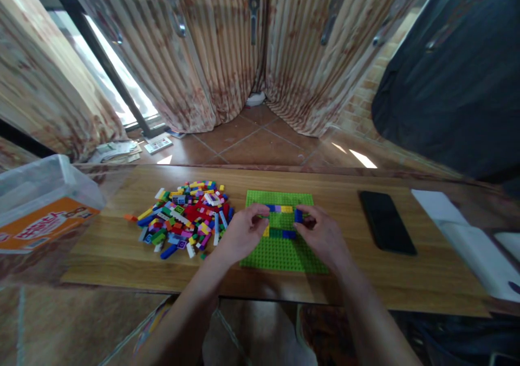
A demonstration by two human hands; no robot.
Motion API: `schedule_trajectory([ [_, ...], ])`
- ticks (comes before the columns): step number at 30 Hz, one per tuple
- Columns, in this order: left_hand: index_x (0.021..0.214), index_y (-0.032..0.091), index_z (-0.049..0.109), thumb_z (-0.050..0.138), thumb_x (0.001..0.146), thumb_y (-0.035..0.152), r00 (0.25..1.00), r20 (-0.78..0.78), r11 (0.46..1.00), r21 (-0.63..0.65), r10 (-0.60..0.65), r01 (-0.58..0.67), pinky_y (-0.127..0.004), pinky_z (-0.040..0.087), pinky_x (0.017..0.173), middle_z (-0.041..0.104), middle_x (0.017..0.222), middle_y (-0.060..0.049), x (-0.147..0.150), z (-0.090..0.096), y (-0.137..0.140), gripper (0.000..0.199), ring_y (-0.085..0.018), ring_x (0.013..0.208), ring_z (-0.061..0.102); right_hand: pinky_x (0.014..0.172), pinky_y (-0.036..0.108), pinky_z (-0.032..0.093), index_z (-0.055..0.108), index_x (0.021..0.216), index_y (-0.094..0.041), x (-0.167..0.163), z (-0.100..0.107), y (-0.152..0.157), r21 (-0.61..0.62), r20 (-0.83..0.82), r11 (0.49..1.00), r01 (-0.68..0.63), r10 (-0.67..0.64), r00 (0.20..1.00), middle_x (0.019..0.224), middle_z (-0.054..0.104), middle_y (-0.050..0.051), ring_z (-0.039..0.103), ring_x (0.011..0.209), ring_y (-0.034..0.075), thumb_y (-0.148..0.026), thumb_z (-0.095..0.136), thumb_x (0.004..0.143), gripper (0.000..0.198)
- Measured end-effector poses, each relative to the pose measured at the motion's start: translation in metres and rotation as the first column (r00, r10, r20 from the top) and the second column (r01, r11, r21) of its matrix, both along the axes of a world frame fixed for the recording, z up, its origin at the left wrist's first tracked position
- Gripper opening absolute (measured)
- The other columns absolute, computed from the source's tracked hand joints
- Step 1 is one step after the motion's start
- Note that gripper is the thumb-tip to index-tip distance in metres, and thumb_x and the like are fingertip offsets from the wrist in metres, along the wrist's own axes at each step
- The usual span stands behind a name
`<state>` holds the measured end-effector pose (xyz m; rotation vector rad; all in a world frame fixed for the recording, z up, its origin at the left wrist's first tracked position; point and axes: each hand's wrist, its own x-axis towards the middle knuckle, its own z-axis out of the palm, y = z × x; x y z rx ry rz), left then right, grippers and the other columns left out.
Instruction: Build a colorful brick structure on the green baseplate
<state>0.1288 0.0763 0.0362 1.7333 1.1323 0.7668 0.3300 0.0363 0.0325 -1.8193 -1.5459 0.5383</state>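
Together, both hands' grips pinch bricks on the green baseplate (pixel 280 252): left hand (pixel 244 230), right hand (pixel 320 236).

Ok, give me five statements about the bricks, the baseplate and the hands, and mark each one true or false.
1. The green baseplate lies on the wooden table. True.
2. The pile of loose bricks lies to the right of the baseplate. False: it lies to its left.
3. The right hand pinches a blue brick in its fingers. True.
4. A black phone sits on top of the baseplate. False: it lies flat on the table, off to the right of the baseplate.
5. The left hand rests in the pile of loose bricks. False: it is over the baseplate, at the row of bricks built there.
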Motion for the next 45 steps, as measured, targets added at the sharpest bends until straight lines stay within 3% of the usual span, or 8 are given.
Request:
schedule_trajectory([
  [9,0.104,0.017,0.064,0.054,0.085,0.018,0.999,-0.054,1.000,-0.005,0.000,-0.001,-0.029,0.053,0.080,0.072,0.099,-0.005,0.002,-0.001,-0.002,0.022,-0.016,0.087,0.067,0.073,0.034,0.052,0.068,0.107,-0.019,-0.003,0.000,0.002,-0.061,0.027,0.998,-0.025,0.027,0.999,0.092,0.067,0.005,0.062,0.071,0.016,-0.021,0.062,0.074,0.034],
  [16,0.105,0.017,0.064,0.053,0.085,0.017,0.995,-0.101,1.000,0.021,0.007,-0.005,-0.028,0.053,0.077,0.072,0.100,-0.004,0.002,0.001,-0.003,0.023,-0.016,0.083,0.067,0.073,0.034,0.053,0.067,0.107,-0.016,-0.004,0.001,0.003,-0.093,-0.042,0.995,-0.028,0.025,0.999,0.097,0.069,0.007,0.066,0.074,0.017,-0.022,0.062,0.075,0.033],
  [39,0.104,0.018,0.063,0.053,0.085,0.015,0.989,-0.145,0.998,0.062,-0.002,0.011,-0.026,0.053,0.074,0.072,0.099,-0.004,0.002,0.009,-0.007,0.022,-0.015,0.080,0.068,0.070,0.034,0.054,0.070,0.099,-0.019,-0.003,-0.003,0.004,-0.055,-0.110,0.998,-0.014,0.007,0.994,0.091,0.073,0.006,0.066,0.071,0.018,-0.031,0.064,0.073,0.029],
  [45,0.105,0.017,0.063,0.052,0.086,0.017,0.988,-0.156,0.998,0.063,-0.012,0.022,-0.026,0.051,0.073,0.072,0.097,-0.005,0.002,0.006,-0.007,0.022,-0.016,0.081,0.068,0.076,0.037,0.053,0.071,0.097,-0.017,-0.001,-0.005,0.005,-0.023,-0.118,0.999,0.030,-0.033,0.992,0.089,0.073,0.009,0.066,0.075,0.020,-0.038,0.060,0.078,0.031],
])
